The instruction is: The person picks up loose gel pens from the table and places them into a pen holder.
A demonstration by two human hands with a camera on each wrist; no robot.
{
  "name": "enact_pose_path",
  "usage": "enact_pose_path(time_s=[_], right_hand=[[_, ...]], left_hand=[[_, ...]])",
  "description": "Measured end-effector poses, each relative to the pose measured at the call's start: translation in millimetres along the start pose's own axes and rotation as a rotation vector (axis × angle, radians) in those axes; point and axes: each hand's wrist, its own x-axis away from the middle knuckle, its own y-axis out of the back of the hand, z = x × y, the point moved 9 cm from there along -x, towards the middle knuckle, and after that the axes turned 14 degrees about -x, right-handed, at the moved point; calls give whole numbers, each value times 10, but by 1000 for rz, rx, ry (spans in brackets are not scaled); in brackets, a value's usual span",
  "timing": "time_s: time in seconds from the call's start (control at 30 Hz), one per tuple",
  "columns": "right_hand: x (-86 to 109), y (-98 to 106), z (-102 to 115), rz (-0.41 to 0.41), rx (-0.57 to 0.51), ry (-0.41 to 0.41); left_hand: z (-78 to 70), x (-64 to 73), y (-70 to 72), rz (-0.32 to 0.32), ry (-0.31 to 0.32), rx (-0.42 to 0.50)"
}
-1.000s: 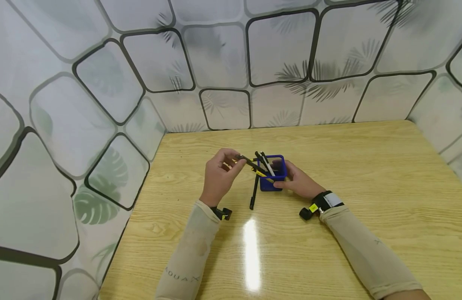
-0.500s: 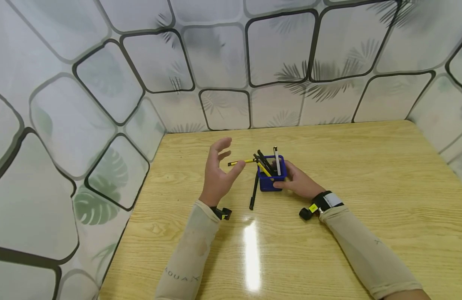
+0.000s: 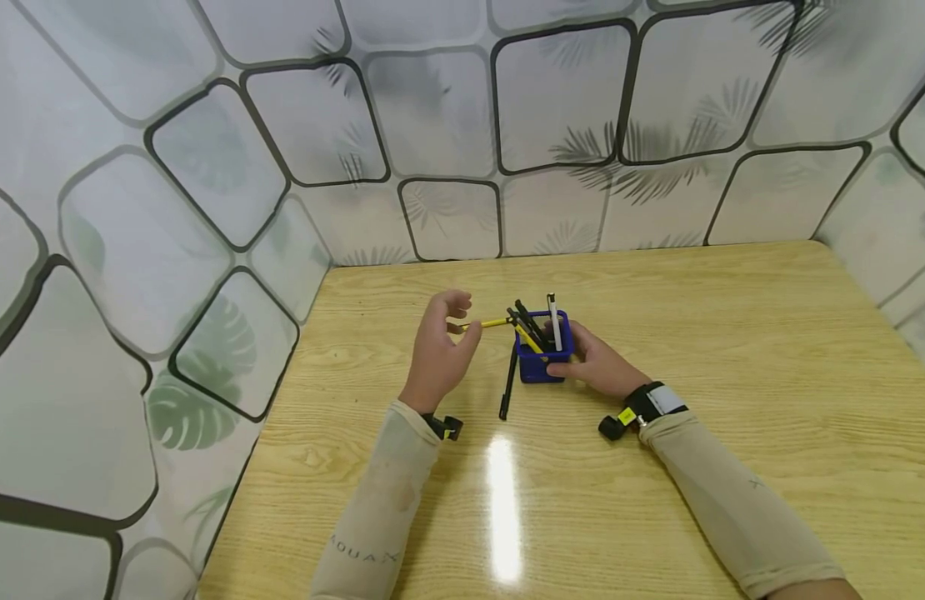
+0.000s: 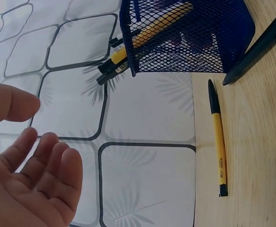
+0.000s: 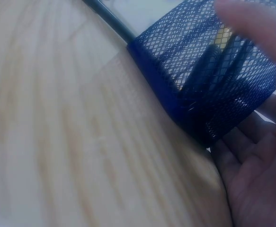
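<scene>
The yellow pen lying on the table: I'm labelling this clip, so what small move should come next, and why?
Probably pinch that yellow pen with the left hand: the hand is open and holds nothing, the pen lies loose on the table beside the blue mesh holder, and the right hand grips the holder.

From the head, the left grip (image 3: 442, 346) hides one end of the yellow pen (image 3: 490, 322); the right grip (image 3: 603, 363) has its fingers mostly hidden behind the mesh cup (image 3: 539, 369). From the left wrist, the cup and black pen (image 4: 263, 47) beyond the left grip are cut off, and the yellow pen's lettering (image 4: 221, 166) is too small to read.
</scene>
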Motion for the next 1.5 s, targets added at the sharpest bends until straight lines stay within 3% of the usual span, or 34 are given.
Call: enact_pose_path(time_s=[0.13,0.23,0.37,0.6,0.73,0.83,1.1,1.33,1.5], right_hand=[[-1,0,-1,0,1,1],[-2,2,-6,0,3,0],[-5,4,-16,2,6,-1],[-27,28,-40,-12,15,-2],[-26,25,-43,-11,8,-3],[-18,18,-31,-9,4,-1],[-8,4,-14,-3,-2,1],[-17,10,-28,-8,-3,-8],[-3,3,-11,-10,-9,-11]], left_hand=[[60,3,-31,23,34,-81],[111,14,-74,78,73,-161],[183,65,-197,237,128,-274],[329,228,-506,598,167,-412],[396,316,-618,722,185,-455],[418,349,-668,752,187,-468],[487,354,-794,745,182,-497],[587,431,-937,803,239,-480],[624,413,-1020,802,212,-511]])
